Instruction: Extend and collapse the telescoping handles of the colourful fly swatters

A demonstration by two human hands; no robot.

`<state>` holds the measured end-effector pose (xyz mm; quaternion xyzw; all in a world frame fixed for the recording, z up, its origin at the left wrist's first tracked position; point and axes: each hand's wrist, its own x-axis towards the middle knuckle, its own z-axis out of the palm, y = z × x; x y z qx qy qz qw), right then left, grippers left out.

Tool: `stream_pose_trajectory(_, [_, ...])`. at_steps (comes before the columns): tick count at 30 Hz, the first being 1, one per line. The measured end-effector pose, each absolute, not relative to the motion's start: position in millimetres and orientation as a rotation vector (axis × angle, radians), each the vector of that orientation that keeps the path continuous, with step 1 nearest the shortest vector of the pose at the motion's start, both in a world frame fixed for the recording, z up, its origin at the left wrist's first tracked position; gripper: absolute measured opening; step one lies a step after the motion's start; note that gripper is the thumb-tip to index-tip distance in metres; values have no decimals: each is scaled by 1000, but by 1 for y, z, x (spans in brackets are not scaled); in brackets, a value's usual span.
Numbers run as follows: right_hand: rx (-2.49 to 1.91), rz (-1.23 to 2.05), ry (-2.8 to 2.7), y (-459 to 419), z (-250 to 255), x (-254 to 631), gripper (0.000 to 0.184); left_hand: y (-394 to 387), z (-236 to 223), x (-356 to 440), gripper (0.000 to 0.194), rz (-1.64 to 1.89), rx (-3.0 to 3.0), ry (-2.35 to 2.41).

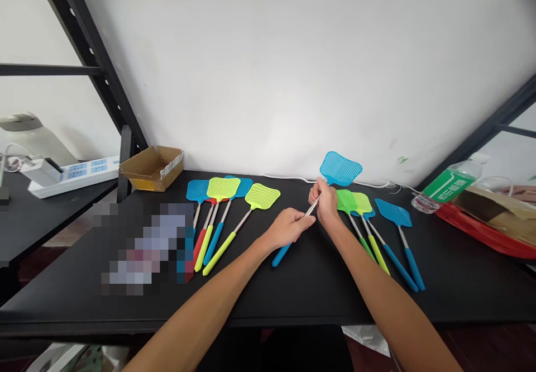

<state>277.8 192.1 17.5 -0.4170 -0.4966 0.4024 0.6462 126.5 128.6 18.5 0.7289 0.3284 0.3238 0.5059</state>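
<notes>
Both hands hold one blue fly swatter [341,168] above the black table. My left hand [290,227] is closed around the lower metal rod, with the blue handle sticking out below it. Just under the perforated head, my right hand [324,200] grips the upper rod. To the left lies a group of swatters, among them a yellow-green swatter [262,196] nearest my left hand. Right of my right forearm lie several more, including a green swatter [347,201] and a blue swatter [394,213]. Some heads overlap, partly hiding those beneath.
A cardboard box [153,168] stands at the back left, near a white power strip [79,175]. On the right, a bottle with a green label [448,186] leans on a red tray [481,231]. A white cable [288,177] runs along the wall. Part of the left side is blurred.
</notes>
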Motion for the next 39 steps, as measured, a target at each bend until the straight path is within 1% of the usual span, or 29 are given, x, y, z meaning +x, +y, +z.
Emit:
stream_pose_trajectory(6, [-887, 903, -916, 199, 25, 294, 52, 126, 23, 125, 50, 742, 1824, 856])
stream_pose_trajectory(15, [-870, 789, -886, 193, 30, 302, 52, 124, 28, 124, 52, 662, 1873, 842])
stream_pose_trajectory(19, [-870, 767, -891, 190, 28, 295, 51, 122, 28, 122, 54, 698, 1812, 816])
stream_pose_trajectory(26, [-866, 837, -939, 187, 19, 277, 48, 122, 24, 120, 53, 738, 1696, 741])
stream_pose_trajectory(30, [-848, 893, -974, 183, 20, 272, 50, 123, 21, 121, 53, 759, 1654, 698])
stream_pose_trajectory(35, [-882, 1015, -1108, 178, 21, 267, 49, 131, 15, 124, 55, 942, 1609, 697])
stream_pose_trajectory(39, [-964, 943, -1254, 176, 16, 264, 49, 137, 14, 124, 56, 993, 1578, 671])
